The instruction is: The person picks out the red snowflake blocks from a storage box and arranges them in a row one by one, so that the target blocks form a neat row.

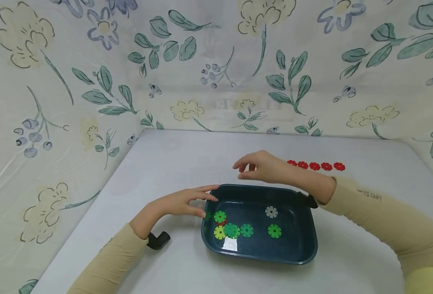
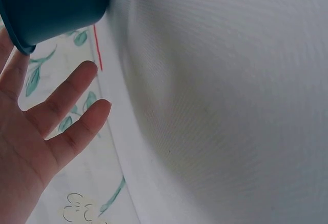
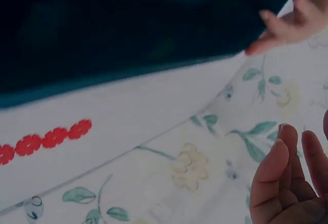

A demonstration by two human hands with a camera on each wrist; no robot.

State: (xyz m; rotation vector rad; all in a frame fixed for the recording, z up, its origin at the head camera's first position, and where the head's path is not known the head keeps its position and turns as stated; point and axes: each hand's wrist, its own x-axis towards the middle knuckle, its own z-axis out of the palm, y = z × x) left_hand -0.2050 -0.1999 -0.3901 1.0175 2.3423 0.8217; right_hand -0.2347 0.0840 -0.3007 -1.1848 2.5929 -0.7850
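A dark blue rectangular tub [image 1: 258, 255] holds several flower-shaped plastic discs, among them a white disc [image 1: 271, 212], a yellow disc [image 1: 219, 232] and green ones such as this green disc [image 1: 274, 231]. My left hand [image 1: 183, 203] is spread at the tub's left end, fingertips right at the rim; the left wrist view shows the fingers [image 2: 69, 98] apart and fairly straight. My right hand [image 1: 262, 166] hovers beyond the tub's far rim, its fingers [image 3: 271, 165] loosely bent with nothing visible between them. Behind the right forearm lies a row of red flower discs [image 1: 314, 166].
The white table [image 1: 172, 159] meets a flower-printed cloth [image 1: 216, 94] at its back and sides. A black wrist-worn piece [image 1: 159, 241] juts out beneath the left wrist. The right forearm [image 1: 308, 181] reaches across the tub's far right corner.
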